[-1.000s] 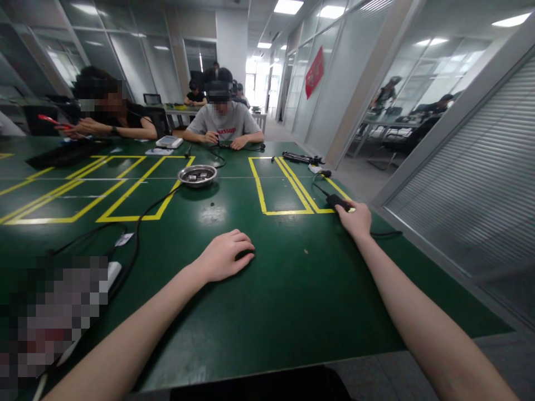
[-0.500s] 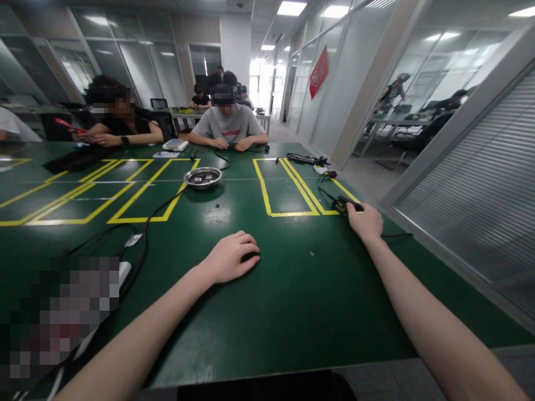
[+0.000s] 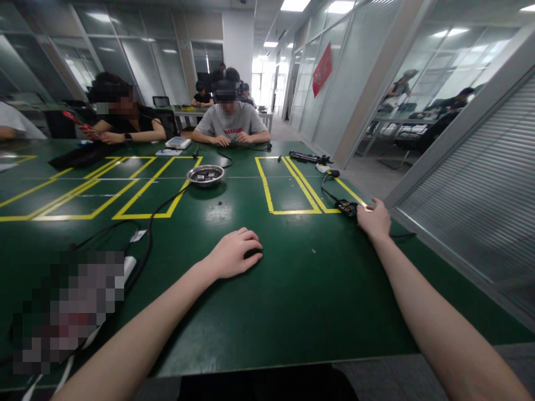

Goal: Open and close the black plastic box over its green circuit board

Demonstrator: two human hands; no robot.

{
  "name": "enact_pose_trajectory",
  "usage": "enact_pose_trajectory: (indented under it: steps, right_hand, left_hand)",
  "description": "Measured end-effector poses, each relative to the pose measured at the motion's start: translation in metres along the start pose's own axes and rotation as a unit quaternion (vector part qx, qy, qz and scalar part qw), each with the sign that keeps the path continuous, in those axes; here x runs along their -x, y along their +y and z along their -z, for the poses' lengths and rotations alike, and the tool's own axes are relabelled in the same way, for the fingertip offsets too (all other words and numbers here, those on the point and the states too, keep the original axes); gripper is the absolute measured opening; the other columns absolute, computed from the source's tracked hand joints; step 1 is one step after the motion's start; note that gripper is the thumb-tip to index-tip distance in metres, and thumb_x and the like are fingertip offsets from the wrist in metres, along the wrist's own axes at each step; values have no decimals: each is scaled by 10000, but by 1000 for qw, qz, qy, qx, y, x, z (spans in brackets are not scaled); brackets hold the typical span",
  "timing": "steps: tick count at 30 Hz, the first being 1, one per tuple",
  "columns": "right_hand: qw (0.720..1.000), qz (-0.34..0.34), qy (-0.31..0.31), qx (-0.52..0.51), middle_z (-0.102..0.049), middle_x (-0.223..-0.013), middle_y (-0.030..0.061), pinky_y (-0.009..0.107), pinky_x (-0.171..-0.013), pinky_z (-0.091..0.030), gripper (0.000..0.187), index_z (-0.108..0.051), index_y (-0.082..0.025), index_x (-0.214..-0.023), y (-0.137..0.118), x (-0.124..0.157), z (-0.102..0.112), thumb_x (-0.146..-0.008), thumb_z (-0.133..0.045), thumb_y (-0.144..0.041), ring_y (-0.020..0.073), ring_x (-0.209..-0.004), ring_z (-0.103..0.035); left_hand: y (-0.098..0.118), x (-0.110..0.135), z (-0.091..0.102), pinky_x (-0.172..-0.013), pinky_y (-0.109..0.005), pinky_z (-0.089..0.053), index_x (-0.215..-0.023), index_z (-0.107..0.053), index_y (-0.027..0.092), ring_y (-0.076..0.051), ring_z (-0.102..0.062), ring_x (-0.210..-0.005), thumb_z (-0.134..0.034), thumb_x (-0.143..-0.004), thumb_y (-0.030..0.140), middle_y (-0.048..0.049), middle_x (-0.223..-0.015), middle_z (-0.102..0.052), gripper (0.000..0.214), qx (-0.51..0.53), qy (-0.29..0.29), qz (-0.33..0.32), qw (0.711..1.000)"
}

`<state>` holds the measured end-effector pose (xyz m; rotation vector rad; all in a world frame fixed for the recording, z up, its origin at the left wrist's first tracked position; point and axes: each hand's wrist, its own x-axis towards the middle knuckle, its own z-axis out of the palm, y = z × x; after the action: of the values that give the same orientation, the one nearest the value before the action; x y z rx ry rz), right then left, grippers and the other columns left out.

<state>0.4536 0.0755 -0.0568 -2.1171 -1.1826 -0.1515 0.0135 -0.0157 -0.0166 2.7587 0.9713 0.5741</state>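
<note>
My left hand (image 3: 236,253) lies palm down on the green table (image 3: 292,312), its fingers loosely bent and slightly apart, with nothing seen in it. On the right, a small black device (image 3: 346,208) with a cable sits at the end of a yellow tape outline. My right hand (image 3: 374,219) is just to the right of this device, fingers apart and thumb close to its edge. Whether the thumb still touches the device I cannot tell.
A metal bowl (image 3: 205,175) holds small metal parts. Behind it, a co-worker in a grey shirt (image 3: 232,120) sits across the table. A black tripod (image 3: 310,157) lies at the back right. Cables (image 3: 150,234) and a blurred-out item (image 3: 75,306) occupy the left.
My right hand has come off the black device and shifted slightly right, leaving more of it uncovered. The left hand stays on the table. The whole view has moved a little.
</note>
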Motion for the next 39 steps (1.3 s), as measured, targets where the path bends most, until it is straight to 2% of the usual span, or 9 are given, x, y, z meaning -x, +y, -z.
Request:
enact_pose_trajectory:
  steps: [2,4,8,13,19,25,31,37,39]
  right_hand:
    - [1000,-21,13,-12,-696,-1128,165,427,-879,-521,525,-626,-137,-1286,-10,5,4,-829,-602,-393,308,-999,-659]
    - [1000,-10,21,-19,-683,-1138,162,428,-900,-515,468,-670,-147,-1197,-19,10,8,-805,-629,-399,313,-1040,-642]
    - [1000,7,20,-20,-688,-1074,160,427,-862,-526,371,-732,-158,-995,-29,15,16,-746,-697,-431,310,-974,-651]
    - [1000,-6,-26,-18,-752,-975,136,400,-770,-549,384,-763,-168,-948,-31,14,22,-692,-774,-455,319,-923,-692]
    - [994,-21,-92,50,-781,-911,140,401,-684,-559,447,-812,-197,-898,-32,10,25,-663,-789,-577,348,-871,-721]
    - [992,7,-103,71,-789,-946,128,373,-681,-554,443,-824,-207,-978,-37,15,25,-717,-753,-557,336,-889,-726]
    - [997,37,-42,50,-781,-1046,149,386,-753,-559,627,-760,-166,-1200,-38,16,25,-674,-796,-504,349,-962,-713]
    - [997,-16,-42,66,-755,-1059,183,436,-779,-560,516,-778,-161,-1147,-36,15,28,-735,-762,-471,374,-971,-708]
    - [998,-4,-40,53,-736,-1107,206,449,-766,-560,511,-786,-144,-1117,-32,15,26,-731,-763,-477,385,-957,-712]
  left_hand:
    - [0,0,0,-883,-361,-542,-1032,-735,205,-217,-641,-1012,-596,-967,307,-63,-1090,-711,184,4,0,3,1000]
    - [0,0,1,-888,-360,-541,-1031,-735,207,-217,-641,-1015,-598,-966,305,-63,-1088,-710,181,6,0,4,1000]
    - [0,0,2,-896,-360,-543,-1025,-735,205,-219,-643,-1024,-598,-966,306,-63,-1084,-710,180,6,-2,3,1000]
    - [0,0,2,-893,-360,-545,-1026,-733,215,-216,-645,-1022,-592,-969,311,-59,-1086,-711,180,6,1,4,1000]
    - [1,0,3,-900,-369,-547,-1025,-734,201,-220,-643,-1026,-600,-966,300,-63,-1088,-708,177,12,-3,10,1000]
    - [1,1,4,-901,-382,-553,-1037,-734,208,-225,-638,-1015,-575,-973,303,-67,-1083,-701,195,8,-3,5,1000]
    - [-1,1,2,-888,-369,-547,-1047,-729,215,-220,-632,-1016,-587,-970,301,-63,-1093,-698,183,10,-1,4,1000]
    - [-1,1,3,-895,-361,-543,-1045,-733,218,-219,-633,-1024,-592,-969,305,-63,-1095,-700,182,5,-4,8,1000]
    - [-1,1,3,-903,-366,-541,-1047,-734,213,-222,-632,-1030,-587,-973,303,-66,-1099,-702,187,6,-6,10,1000]
